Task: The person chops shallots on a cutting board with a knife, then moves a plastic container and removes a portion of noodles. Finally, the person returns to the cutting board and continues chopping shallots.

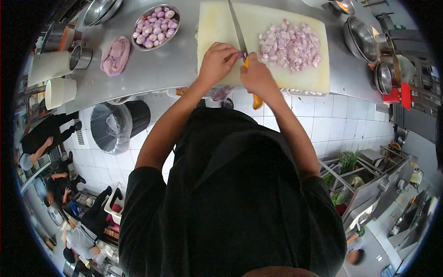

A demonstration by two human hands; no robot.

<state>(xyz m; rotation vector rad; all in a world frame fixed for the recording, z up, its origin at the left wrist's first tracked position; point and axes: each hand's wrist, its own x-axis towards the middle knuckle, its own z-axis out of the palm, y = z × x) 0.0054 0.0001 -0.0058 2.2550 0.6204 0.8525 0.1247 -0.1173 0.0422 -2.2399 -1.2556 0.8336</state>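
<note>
My right hand [256, 76] is closed round the yellow handle of a knife [237, 25], whose long blade points away from me over the pale cutting board [217, 18]. Close against the blade, my left hand [218, 61] pinches a small purple shallot [240, 55] between its fingertips. To the right on the board lies a spread heap of cut shallots [290, 45]. Beyond my left hand, a metal bowl [177, 28] holds several whole peeled shallots [156, 27].
A pink crumpled bag or cloth [115, 55] lies on the steel counter [184, 69]. Stacked white tubs [50, 68] stand at the left, metal bowls [360, 39] at the right. Below the counter is a lined bin [110, 127]. Several people are in the left background.
</note>
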